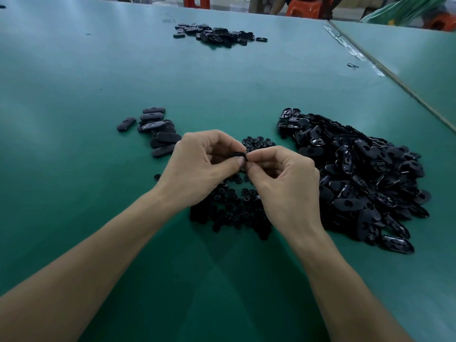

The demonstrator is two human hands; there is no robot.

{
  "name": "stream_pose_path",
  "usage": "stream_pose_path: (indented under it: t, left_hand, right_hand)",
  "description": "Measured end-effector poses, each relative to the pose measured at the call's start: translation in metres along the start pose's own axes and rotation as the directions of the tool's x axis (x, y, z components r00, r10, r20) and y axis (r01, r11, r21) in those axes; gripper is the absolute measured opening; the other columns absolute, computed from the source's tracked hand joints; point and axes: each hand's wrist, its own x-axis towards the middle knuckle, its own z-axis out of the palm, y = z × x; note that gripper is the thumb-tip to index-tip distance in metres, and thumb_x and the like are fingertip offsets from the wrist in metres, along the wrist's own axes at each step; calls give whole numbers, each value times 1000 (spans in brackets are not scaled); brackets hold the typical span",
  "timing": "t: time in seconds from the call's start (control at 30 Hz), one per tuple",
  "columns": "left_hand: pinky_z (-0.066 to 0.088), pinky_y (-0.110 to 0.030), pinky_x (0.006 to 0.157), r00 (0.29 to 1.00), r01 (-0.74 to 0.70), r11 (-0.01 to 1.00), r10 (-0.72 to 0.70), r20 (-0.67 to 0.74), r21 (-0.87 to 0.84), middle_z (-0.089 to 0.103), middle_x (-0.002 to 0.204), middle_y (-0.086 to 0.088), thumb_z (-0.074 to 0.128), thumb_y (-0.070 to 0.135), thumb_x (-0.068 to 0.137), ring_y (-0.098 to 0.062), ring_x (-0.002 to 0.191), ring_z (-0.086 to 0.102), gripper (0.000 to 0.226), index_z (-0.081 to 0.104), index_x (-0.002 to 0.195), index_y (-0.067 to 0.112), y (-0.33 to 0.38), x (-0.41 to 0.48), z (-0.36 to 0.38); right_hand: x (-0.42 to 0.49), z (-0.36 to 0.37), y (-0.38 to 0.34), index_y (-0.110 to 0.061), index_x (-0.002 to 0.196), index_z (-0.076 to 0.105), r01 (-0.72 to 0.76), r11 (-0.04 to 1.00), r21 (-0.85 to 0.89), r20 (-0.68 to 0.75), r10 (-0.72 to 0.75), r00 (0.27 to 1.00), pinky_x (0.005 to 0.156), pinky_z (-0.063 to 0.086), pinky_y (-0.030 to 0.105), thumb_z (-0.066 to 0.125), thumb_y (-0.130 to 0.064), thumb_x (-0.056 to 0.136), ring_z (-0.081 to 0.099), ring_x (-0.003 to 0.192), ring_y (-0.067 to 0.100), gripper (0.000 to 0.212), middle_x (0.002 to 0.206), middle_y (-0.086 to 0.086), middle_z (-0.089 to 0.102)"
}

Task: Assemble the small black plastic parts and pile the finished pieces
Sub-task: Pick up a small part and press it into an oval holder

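My left hand and my right hand meet above the middle of the green table. Between their fingertips they pinch a small black plastic part, mostly hidden by the fingers. Under the hands lies a scatter of small round black inserts. To the right sits a big heap of black oval shells. To the left lies a small pile of finished oval pieces, smooth side up.
Another pile of black parts lies far across the table. A seam with tape joins a second table on the right, with one loose part beside it. Orange stools and a person's legs stand beyond the far edge.
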Motion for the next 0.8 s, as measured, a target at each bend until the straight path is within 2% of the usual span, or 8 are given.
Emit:
stream_pose_path:
  t: [0.07,0.37,0.53,0.63,0.7,0.8]
  left_hand:
    - [60,-28,77,1000,2,1000,-2,-4,14,77,80,0,76,-1,84,-12,75,72,21,72,86,20,0,0,-1]
    - [58,-25,74,1000,-19,997,19,4,78,75,80,0,77,-1,82,-9,73,69,28,69,86,26,-2,0,-2]
    - [60,-31,75,1000,12,998,-12,-4,57,76,81,-3,77,2,84,-14,73,71,25,70,89,25,-3,2,-5]
    - [59,-31,75,999,33,999,-34,39,10,76,83,-5,76,2,85,-11,72,69,23,70,90,23,-1,2,-7]
    - [60,-30,74,997,55,998,-54,64,-11,76,82,-5,76,2,85,-10,70,69,21,71,90,21,-1,2,-7]
    - [60,-25,69,993,97,993,-92,79,-69,75,76,-2,77,1,84,-10,68,70,19,72,91,17,0,3,-7]
  right_hand:
    - [0,0,-1,-32,82,75,13,1000,8,14,-13,1000,68,54,15,77,-10,85,69,70,-4,22,78,-19,74]
    - [2,-5,-4,-30,86,77,24,999,37,60,-27,998,68,59,21,78,-7,84,71,72,-1,24,78,-14,76]
    - [4,-6,-2,-29,90,78,50,999,-14,7,-50,999,69,54,14,80,-12,83,69,69,1,18,74,-13,73]
    - [7,-10,0,-26,99,77,25,1000,-5,55,-25,998,76,54,16,79,-13,84,69,76,1,19,83,-10,74]
    - [9,-11,0,-26,97,77,-12,999,46,116,7,993,79,57,21,77,-11,86,72,81,2,18,85,-9,76]
    - [10,-14,1,-26,90,77,-59,992,112,165,40,985,67,57,21,77,-9,86,73,80,7,17,83,-8,77]
